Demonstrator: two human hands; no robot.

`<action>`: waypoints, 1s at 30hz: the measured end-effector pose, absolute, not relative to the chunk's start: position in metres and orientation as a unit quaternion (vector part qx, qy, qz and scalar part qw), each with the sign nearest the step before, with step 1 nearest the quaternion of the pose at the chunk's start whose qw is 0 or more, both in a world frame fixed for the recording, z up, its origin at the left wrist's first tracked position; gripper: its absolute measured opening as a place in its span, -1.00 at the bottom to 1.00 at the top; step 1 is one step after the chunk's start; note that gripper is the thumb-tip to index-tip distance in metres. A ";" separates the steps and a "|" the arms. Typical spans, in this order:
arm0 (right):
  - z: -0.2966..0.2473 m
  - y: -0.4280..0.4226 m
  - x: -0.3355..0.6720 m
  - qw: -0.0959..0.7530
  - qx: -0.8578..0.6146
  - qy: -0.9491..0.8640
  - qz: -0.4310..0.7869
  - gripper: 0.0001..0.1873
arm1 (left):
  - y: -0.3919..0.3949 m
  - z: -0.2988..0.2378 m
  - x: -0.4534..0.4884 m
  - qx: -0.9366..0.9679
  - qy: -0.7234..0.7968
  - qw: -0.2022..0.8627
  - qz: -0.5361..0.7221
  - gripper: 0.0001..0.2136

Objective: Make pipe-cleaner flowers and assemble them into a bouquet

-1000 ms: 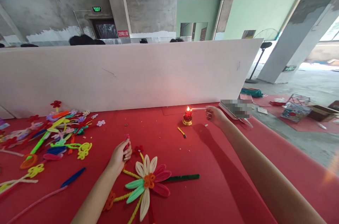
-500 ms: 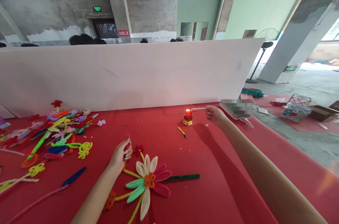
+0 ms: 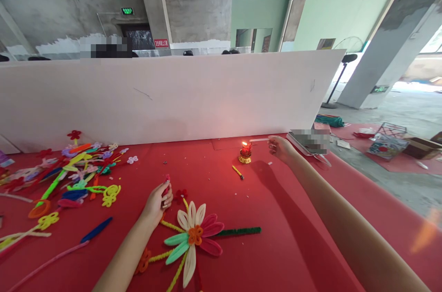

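My right hand (image 3: pixel 277 146) pinches one end of a thin, pale, translucent stick (image 3: pixel 259 139). The stick's far tip is at the flame of a small red oil lamp (image 3: pixel 245 150) with a gold base. My left hand (image 3: pixel 161 197) is closed around a small pink-red piece (image 3: pixel 167 180), mostly hidden by the fingers, so its kind is unclear. Just right of that hand lies a large pipe-cleaner flower (image 3: pixel 195 235) with white, pink and mint petals, an orange centre, yellow stems and a dark green stalk. A short yellow stick with a dark end (image 3: pixel 238 172) rests before the lamp.
Many coloured pipe-cleaner pieces (image 3: pixel 78 170) are heaped on the left of the red table (image 3: pixel 276 236). A blue petal on a pink stem (image 3: pixel 96 230) lies nearer. Behind stands a white board (image 3: pixel 193 98). A blurred flat object (image 3: pixel 308 141) sits at the right back.
The lamp's flame looks taller and leans a little left. Both hands stay almost where they were, with the pale stick still at the lamp.
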State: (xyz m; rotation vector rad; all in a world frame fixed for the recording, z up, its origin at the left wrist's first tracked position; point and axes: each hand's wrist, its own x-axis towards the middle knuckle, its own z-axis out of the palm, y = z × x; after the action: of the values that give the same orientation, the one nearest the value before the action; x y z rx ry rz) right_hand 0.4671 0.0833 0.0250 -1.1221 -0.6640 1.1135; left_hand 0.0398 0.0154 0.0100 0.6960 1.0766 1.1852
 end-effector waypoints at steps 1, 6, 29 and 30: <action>0.027 0.083 0.467 0.655 -0.495 -0.296 0.488 -0.84 | 0.015 0.010 0.040 0.306 0.473 0.643 0.520 -0.80; 0.034 0.081 0.464 0.656 -0.500 -0.319 0.466 -0.77 | 0.015 0.010 0.040 0.307 0.473 0.642 0.519 -0.79; 0.038 0.076 0.450 0.641 -0.539 -0.381 0.391 -0.71 | 0.014 0.010 0.039 0.314 0.470 0.641 0.520 -0.79; 0.038 0.076 0.450 0.640 -0.540 -0.385 0.388 -0.72 | 0.014 0.010 0.039 0.315 0.469 0.641 0.520 -0.79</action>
State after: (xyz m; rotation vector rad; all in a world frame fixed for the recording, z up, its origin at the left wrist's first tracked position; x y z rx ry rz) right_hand 0.4502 0.0764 0.0382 -1.2311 -0.8782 0.8856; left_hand 0.0392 0.0142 0.0097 0.7180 1.0695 1.1845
